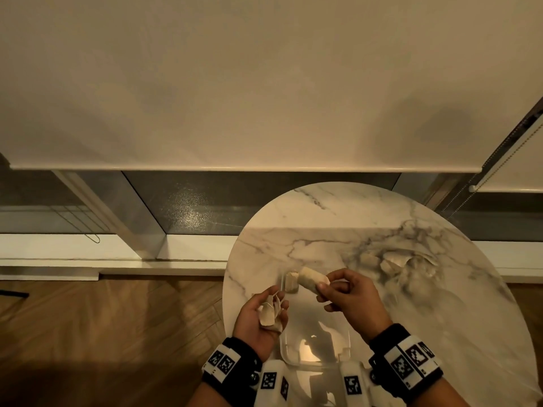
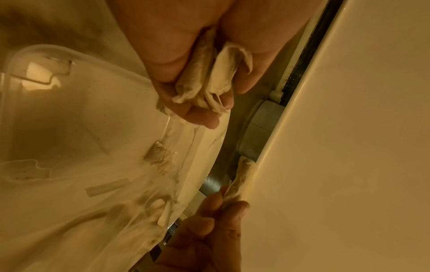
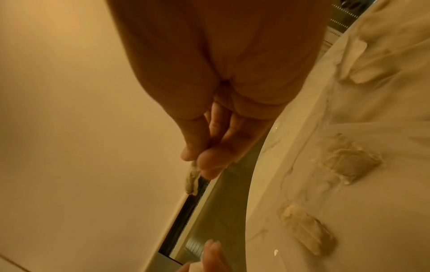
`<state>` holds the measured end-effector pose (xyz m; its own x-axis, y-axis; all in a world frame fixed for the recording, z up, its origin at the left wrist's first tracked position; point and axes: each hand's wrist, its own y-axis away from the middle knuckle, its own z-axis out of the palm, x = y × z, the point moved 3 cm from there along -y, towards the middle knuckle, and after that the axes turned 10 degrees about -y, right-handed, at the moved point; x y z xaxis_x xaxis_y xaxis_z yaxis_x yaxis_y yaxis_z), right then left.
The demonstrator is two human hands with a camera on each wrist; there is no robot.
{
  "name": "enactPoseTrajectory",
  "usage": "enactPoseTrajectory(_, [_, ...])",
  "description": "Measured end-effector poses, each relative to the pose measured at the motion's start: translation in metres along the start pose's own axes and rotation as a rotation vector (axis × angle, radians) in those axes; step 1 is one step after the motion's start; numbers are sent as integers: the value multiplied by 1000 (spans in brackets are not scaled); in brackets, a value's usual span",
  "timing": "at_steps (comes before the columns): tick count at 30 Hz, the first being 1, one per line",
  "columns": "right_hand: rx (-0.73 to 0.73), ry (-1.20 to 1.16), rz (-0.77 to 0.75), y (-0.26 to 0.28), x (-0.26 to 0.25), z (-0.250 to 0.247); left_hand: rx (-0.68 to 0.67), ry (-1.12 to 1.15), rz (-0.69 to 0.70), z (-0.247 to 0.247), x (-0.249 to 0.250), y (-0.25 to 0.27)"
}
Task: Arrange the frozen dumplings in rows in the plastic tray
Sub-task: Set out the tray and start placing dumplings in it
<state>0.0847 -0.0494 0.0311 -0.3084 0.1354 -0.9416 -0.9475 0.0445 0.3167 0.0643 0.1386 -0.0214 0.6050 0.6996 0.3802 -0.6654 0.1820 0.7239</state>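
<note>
A clear plastic tray (image 1: 323, 327) lies on the round marble table (image 1: 338, 218) in front of me. One pale dumpling (image 1: 291, 282) sits in its far left corner, also seen as the tray dumpling (image 2: 158, 156). My left hand (image 1: 273, 306) is palm up at the tray's left edge, fingers curled round two or three dumplings (image 2: 209, 79). My right hand (image 1: 326, 284) pinches one end of a long dumpling (image 1: 313, 279) between thumb and fingers, above the tray's far end. The right wrist view shows the same pinched dumpling (image 3: 193, 180).
A crumpled clear bag (image 1: 393, 264) with several more dumplings (image 3: 349, 162) lies on the table to the right of the tray. The table edge curves close on the left. Behind the table are a window sill and a lowered blind (image 1: 235, 83).
</note>
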Motion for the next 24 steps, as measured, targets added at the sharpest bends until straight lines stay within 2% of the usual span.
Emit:
enactPoseTrajectory(4, [0,135,-16,-9,9,-7,23,16,-30,-5,-1,-2])
enactPoseTrajectory(8, [-83,495,5,-18,19,-13,42,23,-30,-12,0,-4])
enactPoseTrajectory(10, [-52,632,-35,-24,23,-13,51,28,-24,-14,1,-4])
enactPoseTrajectory(12, [11,707,-75,-31,26,-12,54,36,-21,-17,2,-4])
enactPoseTrajectory(16, [-111,798,-24,-42,38,1,46,41,-10,-21,4,-4])
enactPoseTrajectory(20, [-62,915,-95,-59,45,10,51,53,-2,-26,7,-6])
enactPoseTrajectory(24, [-269,1059,5,-74,60,22,61,74,-13,-34,7,-10])
